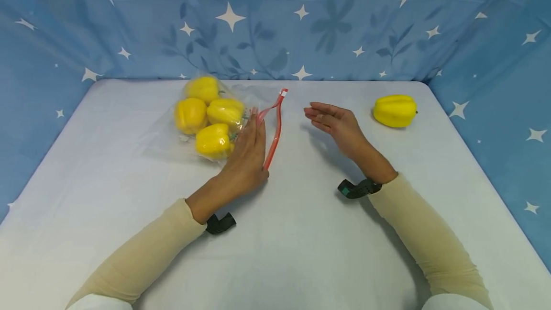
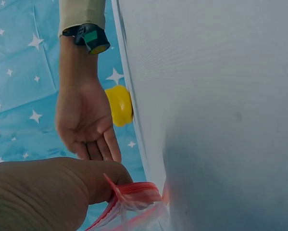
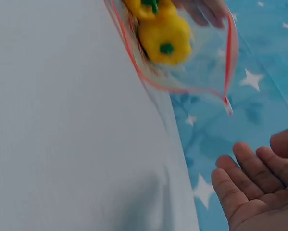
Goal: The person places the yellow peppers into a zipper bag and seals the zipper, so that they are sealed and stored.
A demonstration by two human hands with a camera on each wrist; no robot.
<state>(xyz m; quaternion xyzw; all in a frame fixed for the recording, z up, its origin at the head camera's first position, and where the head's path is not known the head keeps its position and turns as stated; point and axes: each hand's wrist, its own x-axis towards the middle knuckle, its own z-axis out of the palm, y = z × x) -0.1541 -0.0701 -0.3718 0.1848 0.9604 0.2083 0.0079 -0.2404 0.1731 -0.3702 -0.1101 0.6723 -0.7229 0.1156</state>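
A clear zip bag (image 1: 163, 145) with a red zip edge lies left of the middle, its mouth facing right and standing apart. Several yellow bell peppers (image 1: 214, 141) are inside; two show green stems in the right wrist view. My left hand (image 1: 246, 157) holds the bag at its mouth, fingers long along the upper side and thumb near the red edge (image 2: 139, 188). My right hand (image 1: 337, 126) hovers right of the mouth, apart from it, fingers extended and nothing in them. In the right wrist view its palm (image 3: 264, 197) shows bare.
Another yellow bell pepper (image 1: 395, 111) lies on the white table (image 1: 318, 248) at the back right, beyond my right hand. A blue curtain (image 1: 275, 27) with white stars hangs along the back and sides. Both wrists wear dark bands with small devices (image 1: 359, 189).
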